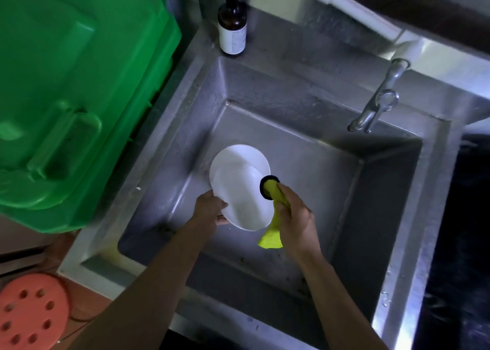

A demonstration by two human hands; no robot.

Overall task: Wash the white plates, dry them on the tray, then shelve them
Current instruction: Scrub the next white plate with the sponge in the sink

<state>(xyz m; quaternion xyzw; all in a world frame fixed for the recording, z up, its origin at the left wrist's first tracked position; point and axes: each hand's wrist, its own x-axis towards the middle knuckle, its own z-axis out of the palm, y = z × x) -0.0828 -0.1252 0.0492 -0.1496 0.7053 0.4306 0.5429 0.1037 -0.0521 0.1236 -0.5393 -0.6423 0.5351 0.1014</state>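
A white plate (238, 188) is held tilted over the steel sink (331, 190). It may be two stacked plates; I cannot tell. My left hand (209, 208) grips its near left rim. My right hand (294, 217) is closed on a yellow cloth (273, 233) with a black edge, and the cloth's bunched end presses against the plate's right rim. The cloth's free end hangs below my right hand.
A brown soap pump bottle (232, 29) stands on the sink's back left corner. The tap (376, 103) juts over the right side. A large green bin (79, 92) sits at the left, a pink perforated stool (31, 310) below it. A dark counter (461, 243) lies at the right.
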